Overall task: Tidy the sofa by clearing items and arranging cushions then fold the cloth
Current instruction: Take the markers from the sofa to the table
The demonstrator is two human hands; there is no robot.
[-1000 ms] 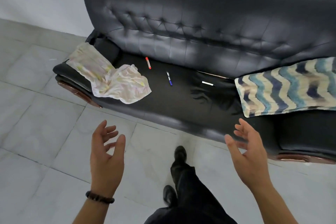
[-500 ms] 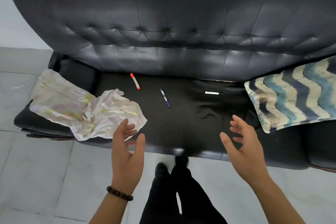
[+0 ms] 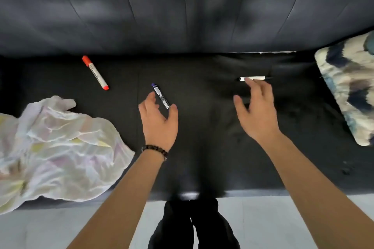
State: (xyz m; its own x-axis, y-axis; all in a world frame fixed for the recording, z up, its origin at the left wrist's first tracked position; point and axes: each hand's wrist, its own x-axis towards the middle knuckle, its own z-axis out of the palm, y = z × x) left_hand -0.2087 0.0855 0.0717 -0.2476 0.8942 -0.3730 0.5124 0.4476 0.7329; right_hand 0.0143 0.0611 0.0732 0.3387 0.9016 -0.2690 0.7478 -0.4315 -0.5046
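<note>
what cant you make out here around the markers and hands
Head view only:
- Purple-capped marker: the left hand half-encloses its near end; contact cannot be told.
- White marker: fingertips of the right hand overlap it; touching or above, unclear.
- Cloth: cut off by the left edge.
- Cushion: blurred, cut off by the right edge.

head view, close above sofa seat, facing down.

label print on red marker and blue marker, unreadable
</note>
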